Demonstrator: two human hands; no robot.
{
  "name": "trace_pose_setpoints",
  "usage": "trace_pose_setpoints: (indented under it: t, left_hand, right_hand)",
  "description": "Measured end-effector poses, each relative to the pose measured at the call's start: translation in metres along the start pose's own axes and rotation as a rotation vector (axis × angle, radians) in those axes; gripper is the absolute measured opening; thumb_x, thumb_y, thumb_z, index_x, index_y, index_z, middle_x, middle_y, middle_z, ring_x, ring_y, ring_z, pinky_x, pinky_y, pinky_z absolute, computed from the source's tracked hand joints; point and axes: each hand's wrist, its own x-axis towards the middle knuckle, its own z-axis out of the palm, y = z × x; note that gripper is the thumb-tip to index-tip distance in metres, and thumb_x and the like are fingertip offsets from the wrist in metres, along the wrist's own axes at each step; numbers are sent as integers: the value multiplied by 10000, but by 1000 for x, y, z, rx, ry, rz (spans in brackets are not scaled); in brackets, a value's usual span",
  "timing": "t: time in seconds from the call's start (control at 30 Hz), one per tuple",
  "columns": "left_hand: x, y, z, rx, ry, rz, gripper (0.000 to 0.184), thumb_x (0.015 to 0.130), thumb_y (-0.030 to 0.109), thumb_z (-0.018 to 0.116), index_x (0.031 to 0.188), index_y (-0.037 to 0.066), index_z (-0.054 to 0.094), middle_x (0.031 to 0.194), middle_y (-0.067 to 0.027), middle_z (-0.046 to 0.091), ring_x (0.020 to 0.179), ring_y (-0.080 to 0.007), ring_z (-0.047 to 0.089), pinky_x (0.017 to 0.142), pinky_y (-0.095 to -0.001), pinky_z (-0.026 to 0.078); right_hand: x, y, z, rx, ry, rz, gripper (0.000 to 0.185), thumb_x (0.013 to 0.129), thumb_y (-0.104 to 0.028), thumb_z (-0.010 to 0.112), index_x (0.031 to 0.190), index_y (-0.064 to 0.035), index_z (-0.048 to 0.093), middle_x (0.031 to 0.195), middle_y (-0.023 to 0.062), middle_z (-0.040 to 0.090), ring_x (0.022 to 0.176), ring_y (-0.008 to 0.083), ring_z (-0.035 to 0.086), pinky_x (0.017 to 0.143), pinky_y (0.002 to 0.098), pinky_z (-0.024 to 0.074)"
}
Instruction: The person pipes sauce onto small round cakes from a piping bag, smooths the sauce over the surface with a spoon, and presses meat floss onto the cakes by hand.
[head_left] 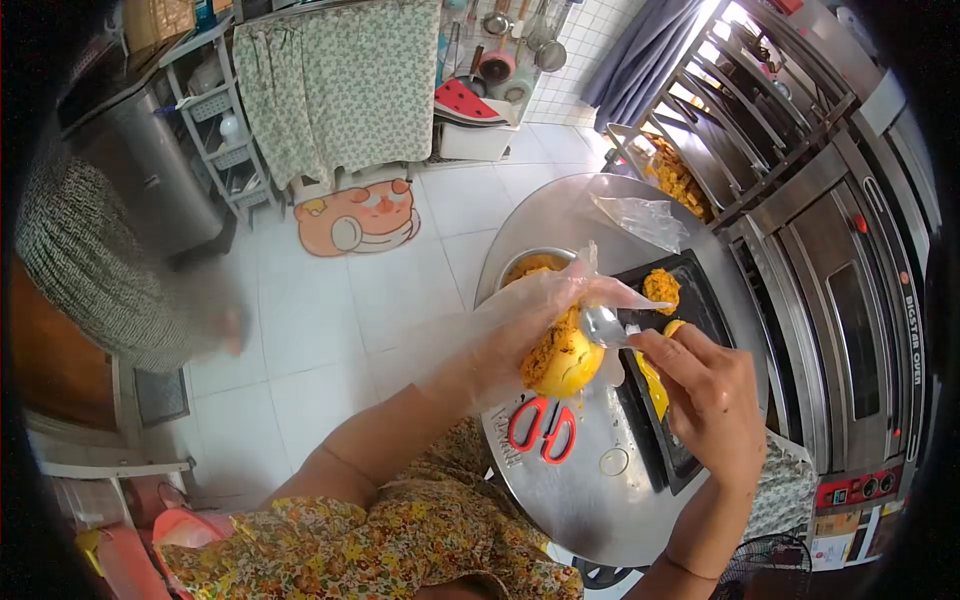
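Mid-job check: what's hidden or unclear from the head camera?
In the head view:
Silver metal spoon: handle mostly hidden by the bare right hand.
Red-handled scissors: blades hidden behind the rounded yellow food.
Round metal bowl: partly covered by the clear-plastic-gloved left hand.
Other person's limb: blurred, hand or foot unclear.

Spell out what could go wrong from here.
The spoon in the right grip could knock crumbly filling off the yellow piece. Falling bits might land on the red-handled scissors lying close by on the metal table. The loose clear glove on the left grip might also snag the spoon, since its plastic hangs right beside it.
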Motion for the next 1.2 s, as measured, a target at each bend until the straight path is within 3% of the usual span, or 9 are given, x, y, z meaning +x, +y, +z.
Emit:
trace_pose_setpoints:
  t: [0.2, 0.27, 0.33, 0.4, 0.6, 0.7, 0.8, 1.1, 1.2]
  left_hand:
    - [-2, 12, 6, -35, 57, -87, 669, 1062, 562, 288, 1255, -5, 586, 1045, -91, 629, 901, -154, 648, 693, -300, 588]
    - [-1, -3, 0, 277, 79, 120, 651, 1070, 548, 281, 1277, 3, 570, 1032, -75, 625, 896, -137, 640, 734, -293, 577]
    - [-1, -8, 0, 271, 111, 142, 630, 1079, 532, 271, 1292, 11, 556, 1012, -57, 618, 883, -121, 629, 775, -281, 557]
    - [-2, -8, 3, -52, 156, -24, 607, 1089, 513, 259, 1299, 21, 547, 985, -36, 610, 864, -104, 615, 814, -264, 528]
    - [6, -27, -5, -31, 146, 143, 572, 1099, 485, 255, 1269, 32, 558, 962, -10, 589, 876, -98, 588, 812, -266, 514]
    - [6, -20, -8, -201, 130, 55, 573, 1099, 482, 256, 1273, 27, 558, 987, -17, 586, 920, -105, 591, 834, -279, 524]
    - [0, -7, 4, 16, 190, 68, 558, 1105, 460, 257, 1282, 25, 559, 1039, -33, 591, 964, -116, 605, 880, -285, 524]
    - [-11, 21, 17, -4, 151, -52, 724, 1041, 629, 284, 1320, 17, 554, 1156, -78, 610, 1025, -159, 632, 884, -312, 537]
    - [-1, -1, -11, -130, -90, 7, 714, 1046, 621, 272, 1317, 29, 565, 1182, -78, 608, 1030, -159, 632, 880, -306, 535]
  right_hand:
    - [3, 0, -2, 47, -48, -7, 405, 731, 19, 664, 1114, -111, 687, 745, 68, 535, 615, 267, 588, 516, 404, 431]
    - [3, -3, -3, 22, -63, -12, 419, 719, 25, 656, 1118, -101, 684, 750, 69, 530, 630, 265, 595, 522, 405, 437]
    - [3, -6, -3, -15, -67, -25, 428, 708, 27, 650, 1118, -91, 682, 751, 72, 522, 645, 263, 604, 528, 407, 443]
    - [4, -12, -4, -28, -43, -14, 353, 734, 18, 687, 1074, -76, 698, 728, 93, 525, 589, 290, 569, 517, 400, 426]
    - [-5, -17, -16, -120, -116, 15, 419, 701, 16, 659, 1106, -90, 685, 750, 69, 520, 663, 250, 616, 531, 403, 444]
    - [-4, -16, -15, -94, -63, 49, 419, 695, 16, 662, 1098, -99, 689, 740, 61, 519, 665, 245, 618, 528, 402, 439]
    - [2, -16, -7, -98, -27, 15, 412, 697, 24, 663, 1087, -107, 692, 723, 57, 510, 650, 247, 615, 525, 404, 433]
    - [9, -5, -11, -2, 10, 12, 373, 710, 23, 668, 1048, -128, 716, 722, 50, 552, 609, 267, 609, 511, 390, 437]
    - [12, -2, -7, 51, -38, -19, 355, 716, 24, 660, 1034, -125, 714, 715, 61, 547, 600, 274, 602, 512, 389, 440]
